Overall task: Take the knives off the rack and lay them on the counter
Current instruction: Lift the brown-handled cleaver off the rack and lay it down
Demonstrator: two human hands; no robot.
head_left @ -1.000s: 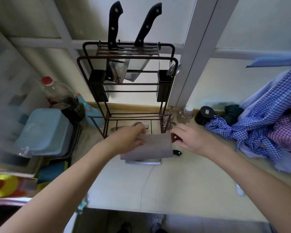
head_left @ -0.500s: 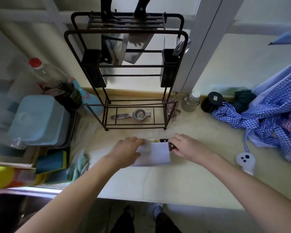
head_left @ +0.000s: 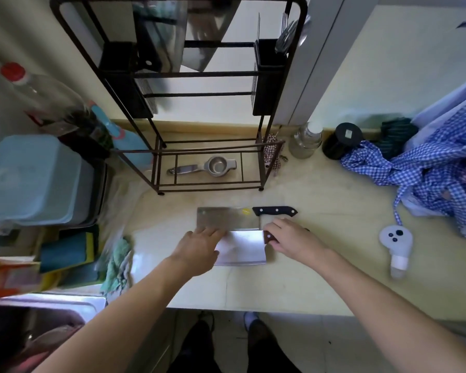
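My right hand (head_left: 293, 238) fingers are clamping a cleaver (head_left: 241, 250) handle on the table (head_left: 320, 278); left hand (head_left: 197, 247) fingers are pressing flat on its blade, beside a second cleaver (head_left: 226, 218).

Soft daylight, blurred warped edges

Single head-worn wide-angle view, looking steeply down and forward from close above the desk (head_left: 320, 278). Both hands sit near frame centre, left hand (head_left: 199, 247) and right hand (head_left: 293, 236). The rack (head_left: 210, 74) rises beyond them to the top edge; floor shows below the wrists. No second view.
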